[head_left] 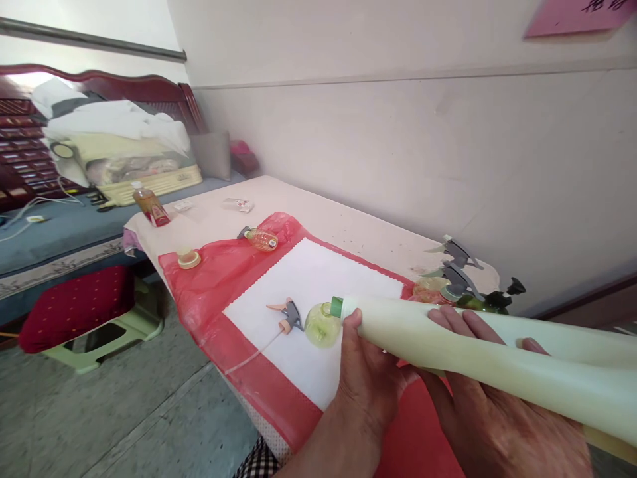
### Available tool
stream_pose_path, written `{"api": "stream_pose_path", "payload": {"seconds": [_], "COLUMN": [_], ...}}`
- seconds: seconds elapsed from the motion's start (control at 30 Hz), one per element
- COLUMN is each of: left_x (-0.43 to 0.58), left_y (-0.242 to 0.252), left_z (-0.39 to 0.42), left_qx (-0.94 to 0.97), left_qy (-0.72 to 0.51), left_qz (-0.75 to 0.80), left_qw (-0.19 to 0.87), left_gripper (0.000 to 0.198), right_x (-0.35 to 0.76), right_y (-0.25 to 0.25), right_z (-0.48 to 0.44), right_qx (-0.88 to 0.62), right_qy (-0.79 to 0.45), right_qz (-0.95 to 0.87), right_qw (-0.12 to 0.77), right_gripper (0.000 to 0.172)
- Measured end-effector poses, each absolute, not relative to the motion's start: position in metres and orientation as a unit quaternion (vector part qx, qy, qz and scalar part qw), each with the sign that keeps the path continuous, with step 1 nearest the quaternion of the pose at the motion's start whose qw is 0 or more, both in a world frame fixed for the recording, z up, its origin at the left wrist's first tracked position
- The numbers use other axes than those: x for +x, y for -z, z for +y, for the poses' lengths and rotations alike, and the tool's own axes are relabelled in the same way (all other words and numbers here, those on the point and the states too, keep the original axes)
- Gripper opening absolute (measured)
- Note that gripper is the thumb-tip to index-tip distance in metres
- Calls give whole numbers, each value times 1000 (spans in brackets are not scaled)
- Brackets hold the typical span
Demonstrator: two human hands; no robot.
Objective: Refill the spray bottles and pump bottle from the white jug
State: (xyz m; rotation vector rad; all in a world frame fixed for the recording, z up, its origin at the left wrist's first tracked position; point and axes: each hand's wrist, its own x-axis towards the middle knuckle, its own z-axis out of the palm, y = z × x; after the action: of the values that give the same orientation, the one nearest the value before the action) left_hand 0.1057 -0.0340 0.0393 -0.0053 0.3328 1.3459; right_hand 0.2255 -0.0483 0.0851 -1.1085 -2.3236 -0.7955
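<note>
A large pale-green plastic jug [423, 325] lies tilted almost flat in both hands, its mouth to the left. My left hand [365, 372] is closed around the jug's neck, thumb on top. My right hand [497, 405] is wrapped around the body and handle, fingertips showing through the handle opening. At the mouth, a green end piece [337, 307] meets or overlaps a small round clear bottle [321, 326] with greenish contents; contact cannot be told. Beside that bottle, a grey and peach spray trigger [287, 316] with a thin tube lies on a white cloth [279, 285].
Red plastic sheeting [209, 299] covers part of the table [318, 206]. An orange spray bottle [262, 239], a tape roll [188, 258] and an amber bottle [150, 204] are further back. Grey spray heads [460, 265] stand right, near the wall. A stool [89, 318] is at left.
</note>
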Motion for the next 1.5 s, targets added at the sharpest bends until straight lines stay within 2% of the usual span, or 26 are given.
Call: {"api": "stream_pose_path", "payload": {"seconds": [1.5], "left_x": [106], "left_y": [-38], "left_z": [-35], "left_qx": [5], "left_qy": [-619], "left_qz": [114], "left_qw": [777], "left_gripper": [70], "right_x": [226], "right_y": [-87], "right_z": [-48], "right_qx": [-392], "right_qy": [308], "right_qz": [-840], "right_qw": [217], "right_gripper": [45]}}
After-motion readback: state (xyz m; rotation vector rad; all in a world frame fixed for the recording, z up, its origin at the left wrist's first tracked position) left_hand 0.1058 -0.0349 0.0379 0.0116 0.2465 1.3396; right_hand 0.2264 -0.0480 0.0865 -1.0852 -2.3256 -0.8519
